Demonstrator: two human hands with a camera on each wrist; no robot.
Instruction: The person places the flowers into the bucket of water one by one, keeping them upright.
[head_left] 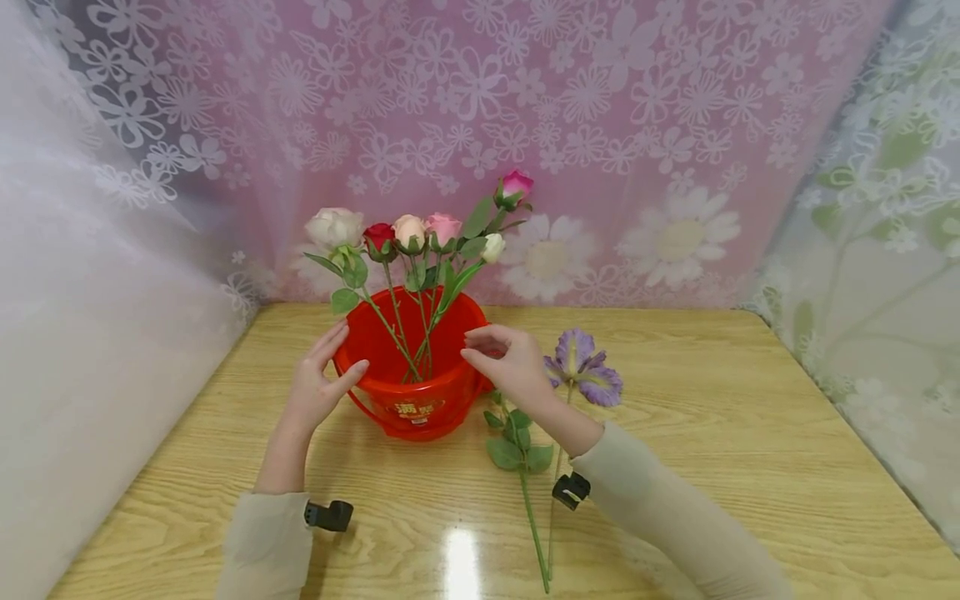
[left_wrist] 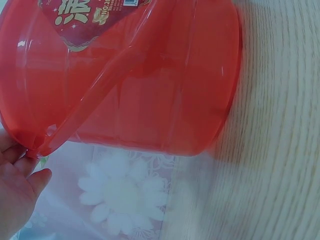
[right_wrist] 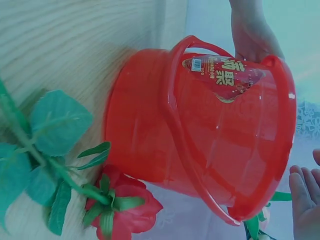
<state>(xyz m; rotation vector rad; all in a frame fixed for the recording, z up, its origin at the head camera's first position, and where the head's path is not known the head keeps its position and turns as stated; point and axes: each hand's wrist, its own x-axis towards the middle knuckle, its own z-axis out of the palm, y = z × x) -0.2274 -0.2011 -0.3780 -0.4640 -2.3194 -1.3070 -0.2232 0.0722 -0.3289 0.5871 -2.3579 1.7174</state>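
Observation:
A red plastic bucket (head_left: pixel 416 408) with a printed label stands on the table, its handle hanging down at the front. Inside lean several artificial stems: a white rose (head_left: pixel 335 229), a red rose (head_left: pixel 380 239), a peach rose (head_left: pixel 409 231), a pink rose (head_left: pixel 443 228), a magenta rose (head_left: pixel 515 187) and a white bud (head_left: pixel 492 248). My left hand (head_left: pixel 311 387) touches the bucket's left rim, its thumb spread away from the fingers. At the right rim, my right hand (head_left: pixel 513 367) hovers with loosely bent fingers and holds nothing; the right wrist view shows its fingers apart from the rim.
Right of the bucket lie a purple iris (head_left: pixel 576 367) and another red rose (right_wrist: pixel 131 210), whose leafy stem (head_left: pixel 525 492) points toward me. A floral curtain (head_left: pixel 637 125) hangs behind the wooden table (head_left: pixel 720 450), with pale curtains at both sides.

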